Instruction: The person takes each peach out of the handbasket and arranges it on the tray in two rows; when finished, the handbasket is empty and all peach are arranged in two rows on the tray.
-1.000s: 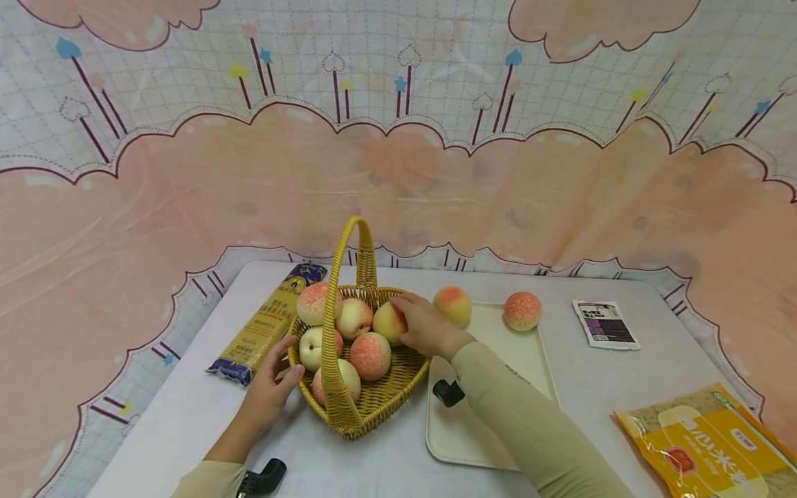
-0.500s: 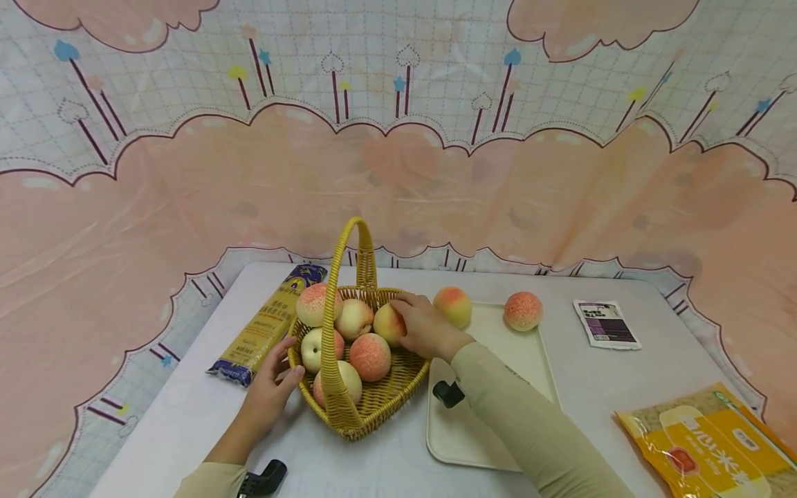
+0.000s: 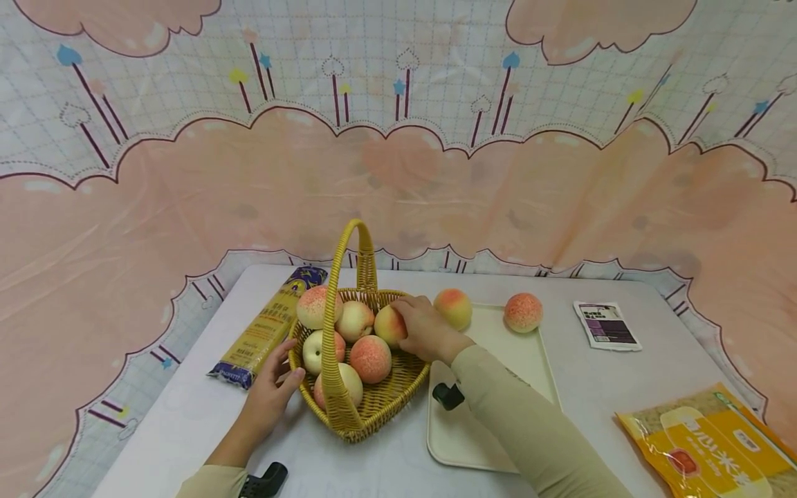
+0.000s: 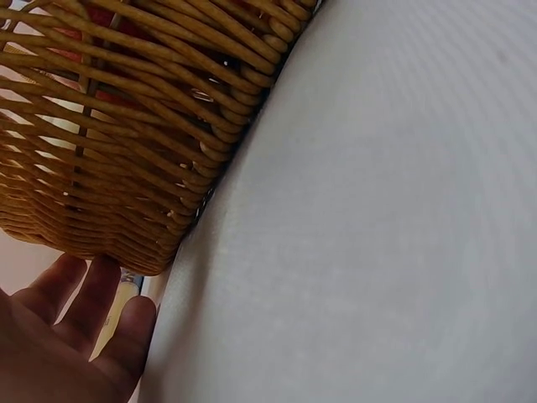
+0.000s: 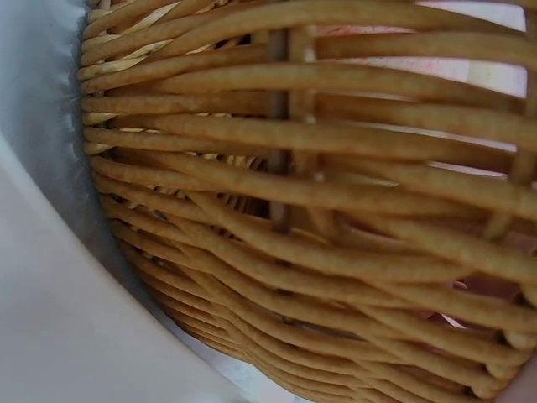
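A yellow wicker basket (image 3: 392,401) with a tall arched handle stands on the table, holding several peaches. My right hand (image 3: 432,333) reaches over its right rim and grips a yellow-red peach (image 3: 389,326) inside, near the back. My left hand (image 3: 269,394) rests its fingertips against the basket's left side, thumb apart from the fingers. In the left wrist view the fingers (image 4: 94,294) touch the woven wall (image 4: 126,168) just above the tabletop. The right wrist view is filled by the wicker weave (image 5: 277,193); the gripped peach is hidden there.
Right of the basket lies a cream tray (image 3: 461,443), with one peach (image 3: 453,308) at its back left corner and another peach (image 3: 523,312) at its back right. A spaghetti packet (image 3: 268,325) lies at left. A small white-and-purple packet (image 3: 607,325) and an orange bag (image 3: 716,443) lie at right.
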Available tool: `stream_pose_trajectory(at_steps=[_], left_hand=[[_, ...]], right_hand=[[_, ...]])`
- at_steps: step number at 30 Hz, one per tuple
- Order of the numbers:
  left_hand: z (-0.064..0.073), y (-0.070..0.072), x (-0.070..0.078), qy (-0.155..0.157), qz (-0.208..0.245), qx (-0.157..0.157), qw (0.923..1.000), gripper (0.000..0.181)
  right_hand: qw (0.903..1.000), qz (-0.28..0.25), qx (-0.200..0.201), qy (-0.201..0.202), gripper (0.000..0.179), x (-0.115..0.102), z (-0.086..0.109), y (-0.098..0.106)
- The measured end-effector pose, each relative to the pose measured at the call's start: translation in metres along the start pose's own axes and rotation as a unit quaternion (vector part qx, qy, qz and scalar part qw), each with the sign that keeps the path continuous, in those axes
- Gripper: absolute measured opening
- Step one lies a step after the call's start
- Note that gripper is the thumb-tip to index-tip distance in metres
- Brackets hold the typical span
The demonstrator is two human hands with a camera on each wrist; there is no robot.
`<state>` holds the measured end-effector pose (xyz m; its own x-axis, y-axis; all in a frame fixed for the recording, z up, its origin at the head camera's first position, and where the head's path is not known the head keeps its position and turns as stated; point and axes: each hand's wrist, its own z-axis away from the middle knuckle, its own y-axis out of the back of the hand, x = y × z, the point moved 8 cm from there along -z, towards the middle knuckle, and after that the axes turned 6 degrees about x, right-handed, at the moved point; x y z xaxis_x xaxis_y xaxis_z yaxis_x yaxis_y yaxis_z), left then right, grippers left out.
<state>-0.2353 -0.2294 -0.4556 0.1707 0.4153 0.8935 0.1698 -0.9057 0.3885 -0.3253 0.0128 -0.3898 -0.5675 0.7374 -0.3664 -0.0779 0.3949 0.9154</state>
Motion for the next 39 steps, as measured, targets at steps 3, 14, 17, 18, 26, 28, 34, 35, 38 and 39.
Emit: stream_pose_trajectory(at_steps=[3, 14, 17, 18, 26, 28, 34, 35, 38, 39], left_hand=[[0.0, 0.0001, -0.0003, -0.001, 0.0, 0.001, 1.0, 0.054], [0.0008, 0.0, 0.0032, -0.001, 0.001, -0.001, 1.0, 0.055], [0.0007, -0.0002, 0.0032, 0.0, -0.001, -0.001, 1.0, 0.054], [0.0007, -0.0005, 0.0031, 0.001, -0.001, -0.001, 1.0, 0.054], [0.0018, -0.0008, 0.0039, 0.0, 0.003, -0.002, 1.0, 0.055], [0.0017, -0.0008, 0.0037, 0.001, 0.003, -0.001, 1.0, 0.055], [0.0012, -0.0008, 0.0033, 0.003, 0.003, -0.001, 1.0, 0.055], [0.0014, -0.0007, 0.0033, 0.002, 0.004, -0.001, 1.0, 0.055], [0.0017, -0.0006, 0.0035, -0.001, 0.005, 0.0, 1.0, 0.055], [0.0016, -0.0006, 0.0034, -0.002, 0.007, 0.0, 1.0, 0.055]], right_hand=[[0.9999, 0.011, 0.007, 0.005, 0.064, 0.0011, 0.0, 0.0004], [0.9991, 0.018, 0.028, 0.026, 0.06, 0.0014, 0.0017, 0.0059], [0.9995, 0.012, 0.019, 0.021, 0.063, 0.0024, 0.002, 0.005], [0.9997, 0.011, 0.014, 0.018, 0.064, 0.0027, 0.0023, 0.0044], [0.9999, -0.008, -0.004, 0.007, 0.071, 0.0048, 0.0015, 0.0007], [0.9999, -0.007, -0.003, 0.007, 0.071, 0.0052, 0.001, 0.0003], [0.9998, -0.006, 0.014, 0.011, 0.068, 0.0061, 0.0015, 0.0016], [0.9997, -0.005, 0.019, 0.012, 0.068, 0.0062, 0.002, 0.002], [0.9993, -0.005, 0.033, 0.014, 0.068, 0.0062, 0.0035, 0.0049], [0.9991, -0.007, 0.039, 0.013, 0.069, 0.0063, 0.004, 0.0059]])
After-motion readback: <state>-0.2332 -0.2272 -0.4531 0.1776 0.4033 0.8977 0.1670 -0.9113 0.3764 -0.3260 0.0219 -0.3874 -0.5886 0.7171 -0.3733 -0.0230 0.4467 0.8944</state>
